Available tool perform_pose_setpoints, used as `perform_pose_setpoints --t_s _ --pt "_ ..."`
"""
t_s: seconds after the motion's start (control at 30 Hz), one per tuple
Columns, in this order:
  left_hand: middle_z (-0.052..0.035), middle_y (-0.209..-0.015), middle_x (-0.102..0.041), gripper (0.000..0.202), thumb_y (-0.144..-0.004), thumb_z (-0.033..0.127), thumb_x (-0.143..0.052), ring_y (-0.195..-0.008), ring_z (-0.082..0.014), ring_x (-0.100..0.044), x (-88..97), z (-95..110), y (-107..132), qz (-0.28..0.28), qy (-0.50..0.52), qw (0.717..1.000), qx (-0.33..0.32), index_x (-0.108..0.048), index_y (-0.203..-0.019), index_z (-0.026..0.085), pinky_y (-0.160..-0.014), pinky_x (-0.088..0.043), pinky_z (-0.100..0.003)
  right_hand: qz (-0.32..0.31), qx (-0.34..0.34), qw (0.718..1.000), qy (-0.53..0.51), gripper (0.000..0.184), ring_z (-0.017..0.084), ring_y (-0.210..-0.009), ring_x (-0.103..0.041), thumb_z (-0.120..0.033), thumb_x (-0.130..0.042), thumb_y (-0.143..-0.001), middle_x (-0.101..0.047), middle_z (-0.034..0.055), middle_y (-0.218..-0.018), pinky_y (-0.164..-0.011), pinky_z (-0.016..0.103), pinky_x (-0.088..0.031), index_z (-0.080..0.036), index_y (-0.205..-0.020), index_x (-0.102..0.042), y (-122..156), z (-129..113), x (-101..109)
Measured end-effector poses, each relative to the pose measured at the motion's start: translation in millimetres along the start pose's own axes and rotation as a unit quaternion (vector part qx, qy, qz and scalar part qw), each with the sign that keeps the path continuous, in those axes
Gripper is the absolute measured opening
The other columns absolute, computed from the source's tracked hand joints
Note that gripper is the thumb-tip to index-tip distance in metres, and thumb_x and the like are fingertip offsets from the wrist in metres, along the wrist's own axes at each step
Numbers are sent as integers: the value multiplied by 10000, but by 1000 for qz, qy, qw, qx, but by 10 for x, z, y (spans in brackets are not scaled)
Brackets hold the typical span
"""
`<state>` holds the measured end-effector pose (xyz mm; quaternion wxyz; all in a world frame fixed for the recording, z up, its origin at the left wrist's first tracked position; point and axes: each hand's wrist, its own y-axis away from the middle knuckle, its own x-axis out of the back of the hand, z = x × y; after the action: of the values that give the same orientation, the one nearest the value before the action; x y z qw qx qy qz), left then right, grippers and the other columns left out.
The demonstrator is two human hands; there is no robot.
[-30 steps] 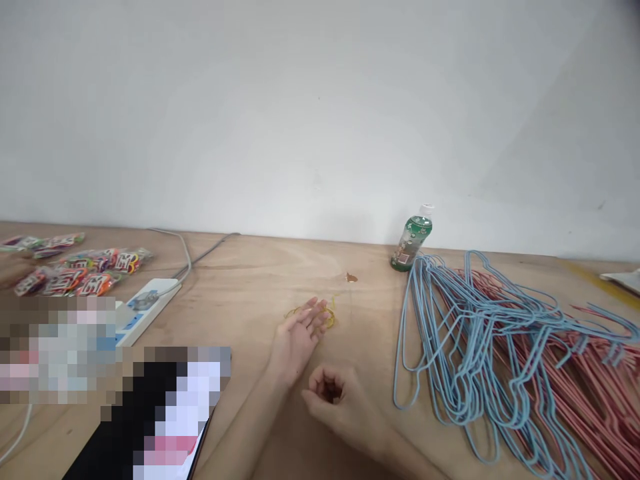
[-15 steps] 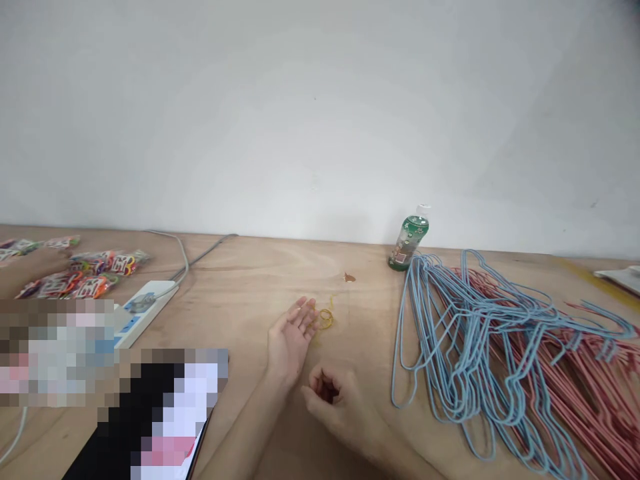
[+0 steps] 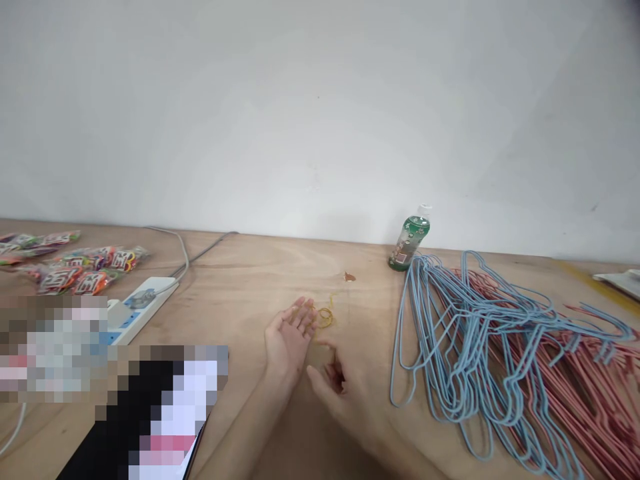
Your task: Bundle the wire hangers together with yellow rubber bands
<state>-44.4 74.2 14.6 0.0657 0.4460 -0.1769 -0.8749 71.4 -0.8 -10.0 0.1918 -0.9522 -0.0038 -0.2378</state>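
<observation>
My left hand (image 3: 289, 340) lies palm up on the plywood table (image 3: 250, 280), fingers apart and holding nothing. Its fingertips are right beside a small tangle of thin yellow rubber bands (image 3: 325, 317). My right hand (image 3: 340, 381) is just below the bands, fingers loosely spread, with a dark shadow in the palm. It shows nothing held, and its fingertip comes close to my left hand. A thin yellow strand trails down from the tangle between my hands.
Blue wire hangers (image 3: 450, 333) lie piled over pink ones (image 3: 565, 380) on the right. Behind stand a green-labelled bottle (image 3: 410, 243) and a small brown scrap (image 3: 349, 277). On the left are a white power strip (image 3: 145, 305), colourful packets (image 3: 90, 280) and pixelated blurred objects (image 3: 160, 407).
My right hand has uncurled from a loose fist and moved a little toward my left hand. My left hand has barely moved. The view has shifted slightly.
</observation>
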Motion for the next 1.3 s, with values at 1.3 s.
perform_pose_setpoints --t_s 1.3 --pt "-129 -1136 -644 303 -791 189 -491 -833 -170 -651 -34 -52 67 -4 -4 1000 13 -618 -1061 138 -675 -531 -261 -63 201 971 114 234 149 -753 -645 -195 -443 -942 -695 62 -882 -682 252 -500 -208 -1063 -642 -13 66 86"
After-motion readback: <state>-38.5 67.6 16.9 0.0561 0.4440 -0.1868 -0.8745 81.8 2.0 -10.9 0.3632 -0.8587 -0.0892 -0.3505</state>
